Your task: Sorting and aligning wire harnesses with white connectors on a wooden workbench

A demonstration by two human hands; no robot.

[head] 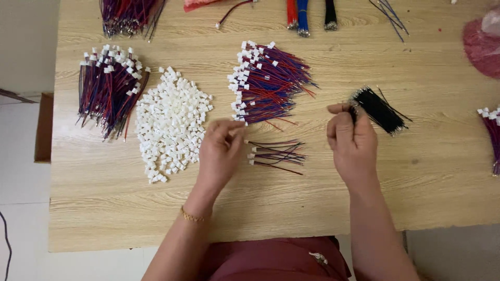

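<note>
My right hand (pixel 352 140) grips a bundle of short black wires (pixel 379 110) that sticks out up and to the right. My left hand (pixel 220 149) hovers over the table with fingertips pinched together; whether a small white connector sits between them I cannot tell. Just right of it lies a small group of red, blue and purple wires with white connectors (pixel 276 154). A larger pile of the same finished wires (pixel 265 83) lies above. A heap of loose white plastic connectors (pixel 171 122) lies left of my left hand.
Another bundle of wired connectors (pixel 108 88) sits at the far left of the wooden table (pixel 427 171). More wire bundles (pixel 127 15) and red, blue and black cables (pixel 307 15) line the far edge. A pink bag (pixel 482 44) and more wires (pixel 492 132) are at the right.
</note>
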